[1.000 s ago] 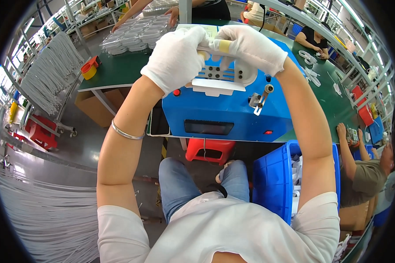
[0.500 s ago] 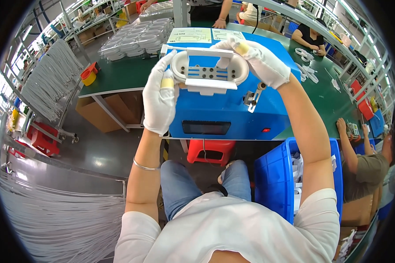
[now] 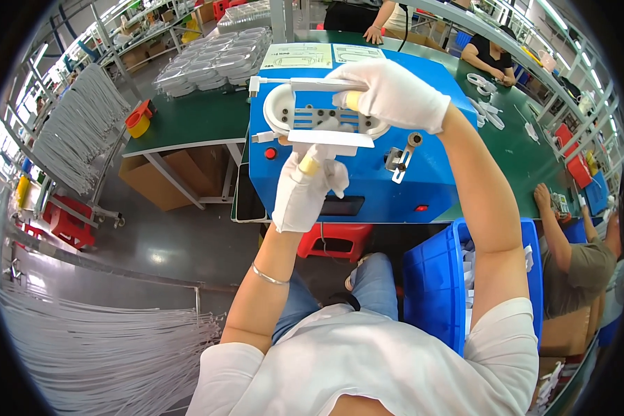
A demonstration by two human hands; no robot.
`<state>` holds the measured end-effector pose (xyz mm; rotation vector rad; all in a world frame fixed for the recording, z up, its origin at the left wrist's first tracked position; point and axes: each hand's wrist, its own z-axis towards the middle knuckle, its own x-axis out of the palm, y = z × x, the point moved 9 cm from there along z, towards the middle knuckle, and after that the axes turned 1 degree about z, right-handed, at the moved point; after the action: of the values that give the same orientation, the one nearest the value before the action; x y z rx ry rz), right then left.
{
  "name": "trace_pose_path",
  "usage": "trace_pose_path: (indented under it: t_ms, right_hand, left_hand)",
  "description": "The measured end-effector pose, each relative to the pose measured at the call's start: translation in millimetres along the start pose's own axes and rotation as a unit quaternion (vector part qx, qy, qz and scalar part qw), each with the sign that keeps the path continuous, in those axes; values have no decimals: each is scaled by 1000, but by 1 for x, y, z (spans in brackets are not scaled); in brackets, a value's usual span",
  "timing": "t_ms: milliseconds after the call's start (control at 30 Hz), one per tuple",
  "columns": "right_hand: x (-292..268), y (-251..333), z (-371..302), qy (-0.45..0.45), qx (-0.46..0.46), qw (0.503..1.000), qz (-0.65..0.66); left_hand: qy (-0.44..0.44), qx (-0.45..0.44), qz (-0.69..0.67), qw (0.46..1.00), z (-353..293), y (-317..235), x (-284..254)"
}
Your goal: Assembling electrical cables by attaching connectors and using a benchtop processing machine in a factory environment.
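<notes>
On top of the blue bench machine [image 3: 381, 187] sits a white oval holder [image 3: 279, 111] with a slotted grey metal bed [image 3: 319, 116]. A white flat strip [image 3: 336, 139] stands along its front and another strip [image 3: 312, 84] along its back. My left hand [image 3: 304, 194], in a white glove with a yellow finger cover, grips the front strip from below. My right hand [image 3: 405, 96], gloved likewise, closes over the right part of the back strip and hides the holder's far right. White cable connectors [image 3: 254, 86] stick out at the left, one beside each strip.
A bracket with a roller [image 3: 401, 158] and a red button [image 3: 270, 153] are on the machine. Clear plastic trays [image 3: 218, 59] are stacked at back left. A blue bin [image 3: 433, 291] with white pieces stands at my right. Other people work across and beside the bench.
My left hand has moved from the holder's left end to the front strip. My right hand has slid left along the back strip. The cable connectors at the left now show.
</notes>
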<state>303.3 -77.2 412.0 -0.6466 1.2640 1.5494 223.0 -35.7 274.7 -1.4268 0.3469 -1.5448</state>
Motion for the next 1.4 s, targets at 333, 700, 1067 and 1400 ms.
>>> trace_pose_path:
  t_ms: [333, 700, 1067, 1400]
  right_hand:
    - [-99, 20, -57, -105, 203, 973, 20]
    - [-50, -339, -434, -384, 586, 668, 252]
    - [68, -290, -616, -42, 721, 577, -381]
    - [-14, -87, -394, -372, 197, 846, -327]
  left_hand:
    - [116, 134, 264, 948, -39, -97, 89]
    - [83, -155, 392, 903, -102, -31, -38]
    - [75, -174, 412, 891, -85, -5, -27]
    - [163, -181, 360, 901, -61, 6, 26]
